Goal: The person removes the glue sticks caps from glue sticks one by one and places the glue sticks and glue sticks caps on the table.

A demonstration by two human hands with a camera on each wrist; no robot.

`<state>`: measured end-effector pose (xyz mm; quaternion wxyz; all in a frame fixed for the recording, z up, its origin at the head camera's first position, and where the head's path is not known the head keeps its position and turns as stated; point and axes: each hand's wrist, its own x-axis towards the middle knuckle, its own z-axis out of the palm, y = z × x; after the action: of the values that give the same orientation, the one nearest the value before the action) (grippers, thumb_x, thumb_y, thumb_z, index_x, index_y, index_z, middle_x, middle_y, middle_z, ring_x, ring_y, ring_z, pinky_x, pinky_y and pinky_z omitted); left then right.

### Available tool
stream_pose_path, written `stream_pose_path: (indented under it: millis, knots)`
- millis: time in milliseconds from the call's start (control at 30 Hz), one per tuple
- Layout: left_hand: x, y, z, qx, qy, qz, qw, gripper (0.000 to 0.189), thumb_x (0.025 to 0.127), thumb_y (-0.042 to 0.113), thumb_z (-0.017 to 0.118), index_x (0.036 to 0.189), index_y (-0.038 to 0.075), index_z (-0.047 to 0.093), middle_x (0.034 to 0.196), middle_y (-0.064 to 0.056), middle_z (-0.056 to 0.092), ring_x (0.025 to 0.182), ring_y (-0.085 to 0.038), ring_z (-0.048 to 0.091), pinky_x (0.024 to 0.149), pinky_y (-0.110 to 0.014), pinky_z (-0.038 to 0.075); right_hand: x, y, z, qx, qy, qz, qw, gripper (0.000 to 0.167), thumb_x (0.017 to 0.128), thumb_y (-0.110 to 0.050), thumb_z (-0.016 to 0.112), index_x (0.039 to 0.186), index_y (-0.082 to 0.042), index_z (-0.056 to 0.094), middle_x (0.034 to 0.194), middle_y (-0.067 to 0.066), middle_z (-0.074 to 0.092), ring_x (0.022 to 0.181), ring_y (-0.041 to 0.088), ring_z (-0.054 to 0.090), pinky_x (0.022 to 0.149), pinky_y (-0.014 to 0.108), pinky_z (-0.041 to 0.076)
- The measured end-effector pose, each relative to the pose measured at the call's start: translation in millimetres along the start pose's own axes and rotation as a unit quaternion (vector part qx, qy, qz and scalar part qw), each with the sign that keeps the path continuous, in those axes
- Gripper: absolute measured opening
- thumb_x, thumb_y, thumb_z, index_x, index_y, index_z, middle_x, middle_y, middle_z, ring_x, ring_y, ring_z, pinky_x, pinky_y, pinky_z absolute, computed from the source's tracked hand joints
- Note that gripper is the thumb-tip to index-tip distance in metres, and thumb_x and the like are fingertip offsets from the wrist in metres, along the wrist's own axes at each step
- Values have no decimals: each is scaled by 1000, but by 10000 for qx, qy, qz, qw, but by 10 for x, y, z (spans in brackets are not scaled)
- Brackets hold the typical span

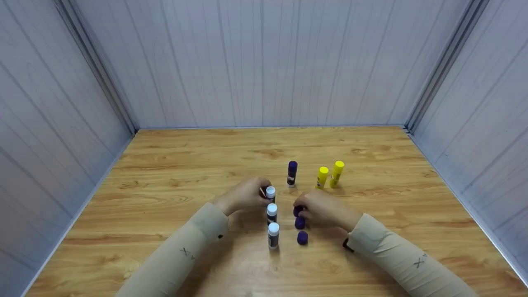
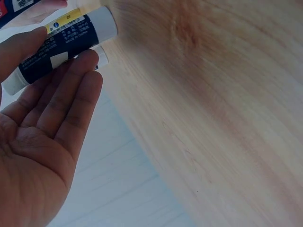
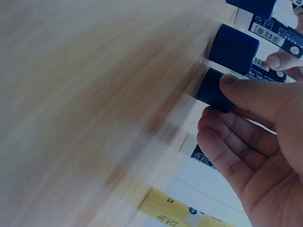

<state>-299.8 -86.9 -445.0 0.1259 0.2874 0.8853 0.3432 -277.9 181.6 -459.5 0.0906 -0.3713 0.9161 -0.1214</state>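
My left hand [image 1: 245,194] holds a dark-labelled glue stick [image 2: 71,42] between thumb and fingers. It is upright with its white end uppermost, the farthest of three such sticks in a row. The middle glue stick [image 1: 272,212] and the near glue stick [image 1: 273,236] stand closer to me. To the right, my right hand [image 1: 328,208] pinches a dark purple cap [image 3: 213,90] on the table with thumb and fingers. Another purple cap [image 1: 300,223] and a nearer purple cap [image 1: 302,238] sit in line with it.
Behind the hands stands a purple-capped glue stick [image 1: 292,173]. Farther right are a yellow glue stick [image 1: 322,177] and a taller-looking yellow glue stick [image 1: 337,173]. Pale panel walls [image 1: 264,66] enclose the wooden table [image 1: 185,156] at the back and sides.
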Motion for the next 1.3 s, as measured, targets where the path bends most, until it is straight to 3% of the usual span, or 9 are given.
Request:
stream_pose_path:
  millis: [200, 533, 733, 933, 1100, 1300]
  knots:
    - [2, 18, -18, 185, 16, 82, 9998, 7, 94, 8, 80, 97, 9, 73, 91, 0, 71, 83, -14, 64, 83, -36, 58, 5, -3, -19, -132, 67, -93, 9998, 8, 102, -8, 73, 107, -8, 79, 98, 2, 78, 84, 13, 68, 79, 37, 60]
    - [8, 37, -19, 120, -53, -8, 9999, 8, 93, 6, 81, 97, 8, 74, 90, 0, 72, 81, -14, 66, 82, -35, 60, 7, -39, -45, -160, -13, 52, 9999, 6, 102, -12, 74, 107, -10, 77, 97, 2, 77, 85, 15, 69, 80, 39, 61]
    - [9, 43, -16, 137, -74, -90, 9998, 8, 93, 7, 82, 99, 9, 76, 92, 0, 73, 84, -16, 69, 86, -38, 61, 1, -49, -81, -170, -147, 292, 9993, 23, 102, -13, 76, 124, -7, 76, 111, 10, 80, 98, 25, 75, 89, 46, 62]
    - [8, 47, -5, 148, -69, -81, 9998, 8, 94, 6, 81, 100, 7, 77, 93, -2, 75, 85, -15, 70, 88, -40, 62, -15, -78, -240, -219, -60, 211, 9995, 39, 99, -10, 80, 136, -2, 71, 124, 18, 78, 107, 33, 77, 92, 48, 64]
    - [-1, 51, -2, 190, -21, 77, 9998, 9, 94, 6, 82, 101, 4, 77, 94, -5, 76, 85, -16, 69, 89, -41, 62, -1, -104, -434, -213, 257, 44, 9994, 40, 100, -8, 79, 138, -4, 72, 129, 18, 77, 109, 34, 77, 91, 46, 64]
    - [4, 41, -8, 196, -31, 66, 9998, 9, 94, 7, 82, 101, 5, 77, 94, -4, 76, 84, -15, 69, 88, -40, 62, 57, -162, -638, -306, 433, 268, 9982, 41, 102, -13, 77, 140, -2, 69, 134, 18, 75, 117, 36, 75, 97, 49, 63]
